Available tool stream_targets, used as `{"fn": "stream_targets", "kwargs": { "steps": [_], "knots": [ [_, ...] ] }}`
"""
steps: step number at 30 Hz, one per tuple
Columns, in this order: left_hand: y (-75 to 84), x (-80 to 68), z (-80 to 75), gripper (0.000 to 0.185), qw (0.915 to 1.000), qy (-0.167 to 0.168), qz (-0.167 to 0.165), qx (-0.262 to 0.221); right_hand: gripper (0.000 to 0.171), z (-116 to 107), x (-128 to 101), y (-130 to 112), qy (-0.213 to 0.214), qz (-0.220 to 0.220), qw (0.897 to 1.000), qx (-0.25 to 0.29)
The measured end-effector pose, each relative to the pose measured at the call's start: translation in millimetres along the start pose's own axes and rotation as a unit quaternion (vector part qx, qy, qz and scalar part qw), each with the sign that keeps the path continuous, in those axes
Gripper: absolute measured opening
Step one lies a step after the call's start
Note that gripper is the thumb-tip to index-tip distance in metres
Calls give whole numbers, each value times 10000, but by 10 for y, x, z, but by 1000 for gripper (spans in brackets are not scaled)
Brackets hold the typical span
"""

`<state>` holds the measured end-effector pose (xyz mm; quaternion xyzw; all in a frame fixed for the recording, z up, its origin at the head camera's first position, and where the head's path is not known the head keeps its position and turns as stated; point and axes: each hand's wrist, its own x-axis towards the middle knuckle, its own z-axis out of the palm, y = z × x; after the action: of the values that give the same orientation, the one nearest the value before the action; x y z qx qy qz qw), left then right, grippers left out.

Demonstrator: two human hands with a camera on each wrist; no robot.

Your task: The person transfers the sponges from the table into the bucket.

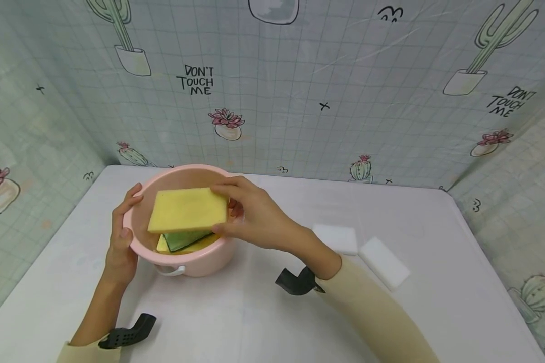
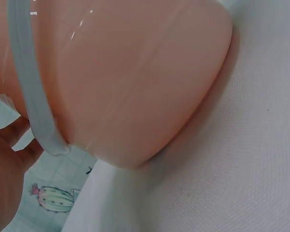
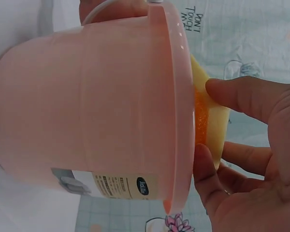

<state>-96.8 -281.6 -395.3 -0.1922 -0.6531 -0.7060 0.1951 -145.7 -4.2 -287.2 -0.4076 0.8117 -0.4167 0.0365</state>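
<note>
A pink plastic basin (image 1: 195, 264) with a white handle (image 1: 170, 270) stands on the white table. My left hand (image 1: 120, 237) grips its left rim, thumb inside. My right hand (image 1: 250, 214) pinches a yellow sponge (image 1: 187, 210) by its right edge and holds it flat just above the basin's mouth. Inside the basin lies another sponge with a green scouring side (image 1: 183, 241) on yellow foam. In the right wrist view the fingers (image 3: 237, 94) clasp the yellow sponge (image 3: 215, 121) at the basin's rim (image 3: 181, 96). The left wrist view shows the basin's wall (image 2: 135, 82) and white handle (image 2: 36, 101).
Two white foam blocks (image 1: 337, 238) (image 1: 383, 262) lie on the table to the right of my right forearm. The table (image 1: 254, 322) is covered in white cloth. Cactus-print sheets wall it in at the back and on both sides.
</note>
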Motion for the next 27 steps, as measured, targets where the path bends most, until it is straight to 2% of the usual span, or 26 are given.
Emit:
{"fn": "stream_targets", "kwargs": {
  "steps": [5,8,20,27],
  "knots": [
    [11,-1,3,56,9999,-5,-37,113,66,65,68,-42,-386,271,9983,-332],
    [27,-2,6,56,9998,18,-101,173,66,93,96,-62,-521,285,9971,-467],
    [42,4,10,56,9998,33,-137,121,65,102,143,-81,-755,260,9962,-346],
    [15,16,1,54,10000,6,-61,-49,60,62,140,-58,-621,297,9966,-463]
  ]
}}
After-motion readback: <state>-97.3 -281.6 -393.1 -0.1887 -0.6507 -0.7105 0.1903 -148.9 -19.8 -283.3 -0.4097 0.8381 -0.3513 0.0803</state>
